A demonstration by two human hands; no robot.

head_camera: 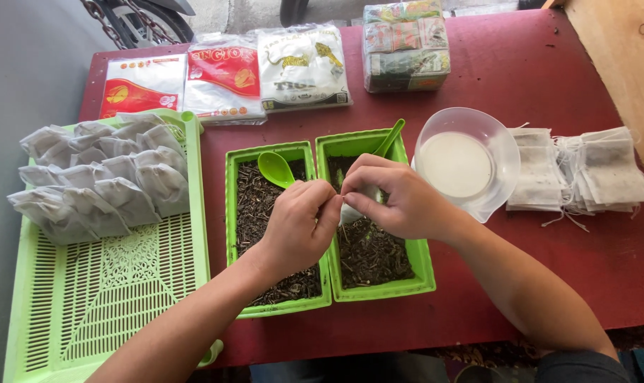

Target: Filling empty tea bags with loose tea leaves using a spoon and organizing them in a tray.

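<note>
My left hand [295, 228] and my right hand [393, 198] meet over two green rectangular tubs of dark dried leaves, the left tub [231, 213] and the right tub [422, 273]. Both hands pinch a small white filter bag [350, 213], mostly hidden by my fingers, above the right tub. A green plastic spoon [275, 169] rests in the left tub just beyond my left hand. A second green spoon [390, 137] sticks out of the right tub behind my right hand.
A green slatted tray [109, 298] at the left holds several filled white bags [98, 177]. A clear bowl of white powder [458, 164] and a stack of flat empty bags [584, 170] lie at the right. Plastic packets [226, 74] and a wrapped bundle [405, 46] sit at the red table's far edge.
</note>
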